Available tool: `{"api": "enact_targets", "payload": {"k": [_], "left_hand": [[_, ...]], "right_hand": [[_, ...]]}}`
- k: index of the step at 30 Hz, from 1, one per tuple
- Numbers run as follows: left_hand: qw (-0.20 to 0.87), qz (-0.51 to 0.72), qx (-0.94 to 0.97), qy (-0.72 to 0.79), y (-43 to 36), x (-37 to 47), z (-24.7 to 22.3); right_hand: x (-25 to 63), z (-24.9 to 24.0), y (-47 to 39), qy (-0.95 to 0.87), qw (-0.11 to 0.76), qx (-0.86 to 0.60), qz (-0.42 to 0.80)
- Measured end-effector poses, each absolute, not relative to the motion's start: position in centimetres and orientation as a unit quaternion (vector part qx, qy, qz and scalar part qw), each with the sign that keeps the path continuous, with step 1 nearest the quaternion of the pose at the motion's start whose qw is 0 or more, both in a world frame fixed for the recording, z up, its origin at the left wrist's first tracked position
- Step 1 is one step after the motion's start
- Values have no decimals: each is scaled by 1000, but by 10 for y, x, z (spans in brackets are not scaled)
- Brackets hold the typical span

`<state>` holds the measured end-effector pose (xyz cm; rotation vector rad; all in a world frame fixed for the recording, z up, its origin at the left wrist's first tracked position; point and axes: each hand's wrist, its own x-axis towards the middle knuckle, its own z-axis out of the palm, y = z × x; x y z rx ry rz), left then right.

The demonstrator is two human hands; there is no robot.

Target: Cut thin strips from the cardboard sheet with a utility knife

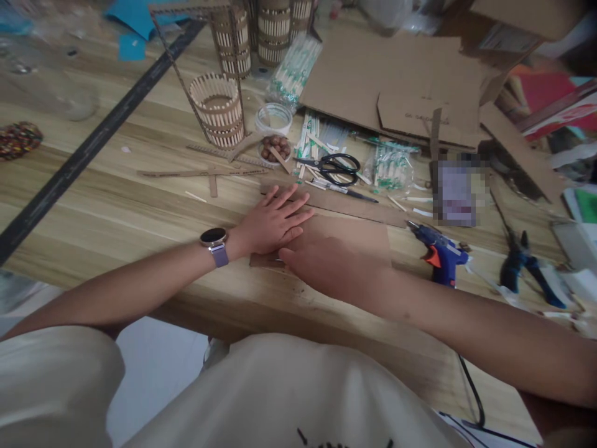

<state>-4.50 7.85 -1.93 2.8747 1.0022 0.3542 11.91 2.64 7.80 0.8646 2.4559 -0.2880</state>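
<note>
While our right hand (326, 264) bends over the near edge of the cardboard sheet (364, 236), its fingers curl inward; we cannot tell whether they grasp anything. Just past them, our left hand (280, 224) lies flat, fingers spread and clasping nothing, pressed on the sheet's left part, so the sheet sits beneath both our hands. Right of our right fingers we have the blue glue gun (441, 252), and farther right the pliers (532, 270). Our left fingertips reach over the left end of a long cardboard strip (349, 206). Beyond them lie black-handled scissors (339, 169) and, a little left of these, a container of brown balls (276, 149). Farther off, up and left of our fingers, stands a stick basket (217, 112); up and right spreads a big cardboard piece (387, 74).
</note>
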Motion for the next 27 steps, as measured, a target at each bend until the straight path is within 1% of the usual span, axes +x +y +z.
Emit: {"api": "enact_targets", "payload": {"k": [6, 13, 18, 22, 27], "left_hand": [[39, 119, 940, 318, 79, -46, -19], [54, 110, 938, 323, 80, -46, -19], [58, 106, 939, 323, 79, -45, -17], [57, 97, 940, 323, 79, -45, -14], [58, 98, 937, 330, 78, -44, -15]], "right_hand": [[107, 94, 24, 900, 295, 310, -85], [116, 87, 25, 903, 286, 313, -69], [123, 83, 25, 896, 298, 316, -89], [139, 77, 22, 882, 314, 336, -98], [178, 79, 28, 865, 328, 366, -105]]}}
